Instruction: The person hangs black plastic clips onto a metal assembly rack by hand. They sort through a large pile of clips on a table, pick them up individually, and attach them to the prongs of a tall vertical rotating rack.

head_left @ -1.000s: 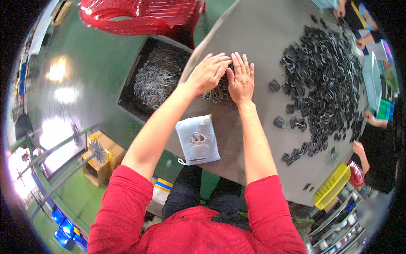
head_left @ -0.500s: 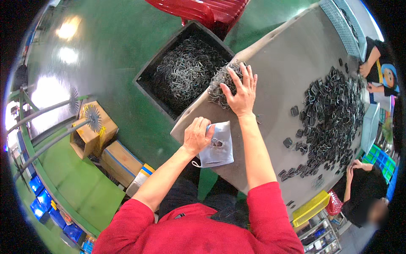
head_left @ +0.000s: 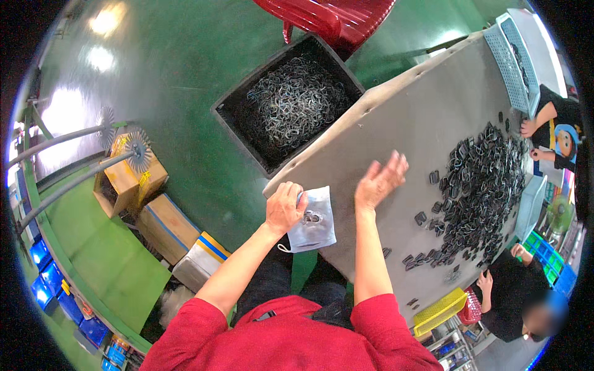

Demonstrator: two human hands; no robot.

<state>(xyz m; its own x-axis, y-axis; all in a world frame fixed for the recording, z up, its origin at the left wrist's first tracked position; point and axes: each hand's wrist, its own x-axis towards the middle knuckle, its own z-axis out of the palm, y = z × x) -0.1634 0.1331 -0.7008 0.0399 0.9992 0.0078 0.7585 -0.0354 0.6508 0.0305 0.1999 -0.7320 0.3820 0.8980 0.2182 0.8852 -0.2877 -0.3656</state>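
My left hand (head_left: 284,207) rests curled at the near left corner of the grey table (head_left: 408,117), its fingertips on a pale face mask (head_left: 314,221) that lies flat with a few small metal clips on it. My right hand (head_left: 380,180) hovers open above the bare tabletop, fingers spread, holding nothing. A large heap of dark metal clips (head_left: 479,185) lies further right on the table, apart from both hands.
A black bin (head_left: 288,102) full of silvery wire clips stands on the green floor beside the table's left edge. A red plastic chair (head_left: 328,18) is beyond it. Cardboard boxes (head_left: 164,226) sit at left. Other people (head_left: 550,133) work at the table's far side, with grey trays and a yellow basket (head_left: 439,312).
My right hand has lifted off the table edge by the bin and swung right, now open in the air. The pile of clips under it is gone. My left hand stays at the mask.
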